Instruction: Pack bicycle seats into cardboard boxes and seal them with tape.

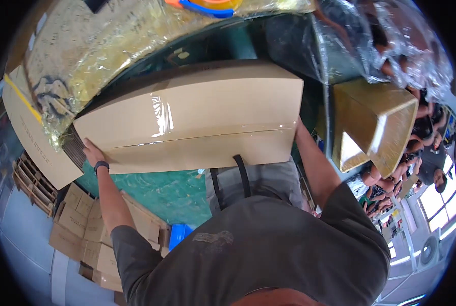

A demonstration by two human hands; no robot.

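Head view: long, brown, rectangular cardboard carton (207, 107) spans the person's waist; left hand (92, 154) clamps left end, right hand's (298, 125) hold, right end, hidden. Judged stiff, smooth; best supported at both ends.

With the carton (197, 109) at the clock's centre, a hand could pass at 7 o'clock, over the green floor (156, 193). The tape-covered bench (121, 43) blocks 11, cardboard sheets (39, 135) 9, clear plastic (342, 43) 2, a glossy yellow bin (361, 108) 3, the person's torso (268, 239) 5.
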